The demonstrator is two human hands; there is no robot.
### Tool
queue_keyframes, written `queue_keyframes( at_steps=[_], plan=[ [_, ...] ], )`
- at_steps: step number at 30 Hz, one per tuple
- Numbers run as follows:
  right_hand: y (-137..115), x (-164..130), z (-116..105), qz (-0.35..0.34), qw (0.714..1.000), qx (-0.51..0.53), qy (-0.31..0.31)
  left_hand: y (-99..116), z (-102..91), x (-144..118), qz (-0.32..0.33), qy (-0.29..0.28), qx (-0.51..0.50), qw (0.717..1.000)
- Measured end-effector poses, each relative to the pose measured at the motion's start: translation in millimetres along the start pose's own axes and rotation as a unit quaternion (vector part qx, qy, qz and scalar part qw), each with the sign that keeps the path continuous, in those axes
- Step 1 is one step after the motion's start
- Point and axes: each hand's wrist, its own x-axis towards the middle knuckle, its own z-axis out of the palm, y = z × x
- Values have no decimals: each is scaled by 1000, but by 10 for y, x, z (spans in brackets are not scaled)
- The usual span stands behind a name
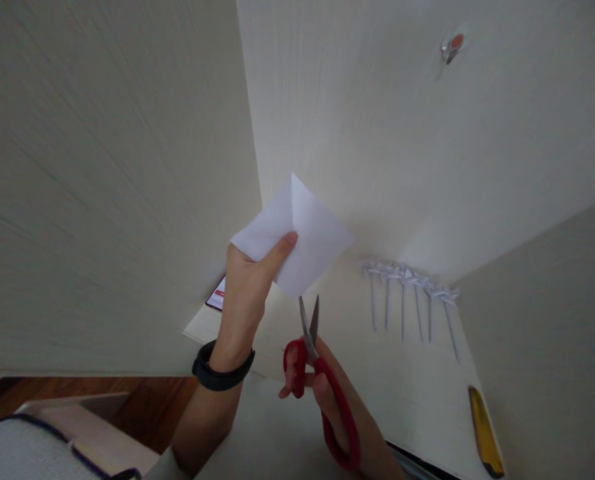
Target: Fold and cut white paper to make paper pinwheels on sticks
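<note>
My left hand [250, 283] holds up a folded white paper [297, 233], diamond-shaped with a crease down its middle, thumb pressed on its front. A black band [221, 373] circles that wrist. My right hand [334, 400] grips red-handled scissors [322, 380]; the blades are slightly apart and point up, their tips just under the paper's bottom corner.
A white table [407, 393] carries a row of several folded white paper pieces with long stems [412, 297]. A yellow utility knife [484, 433] lies near the right edge. A phone [217, 297] sits at the table's far left corner. White walls surround the table.
</note>
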Motion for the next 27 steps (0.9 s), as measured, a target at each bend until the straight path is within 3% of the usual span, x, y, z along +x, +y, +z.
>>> queue_keyframes(
  at_steps=[5,13,27],
  plan=[
    [114,78,-6,-16,999,-39,30,37,-13,-6,41,-6,30,999],
    [73,112,12,1,992,-98,79,72,-15,-15,68,12,63,996],
    [-83,223,-18,31,999,-19,21,84,1,-40,69,38,106,991]
  ],
)
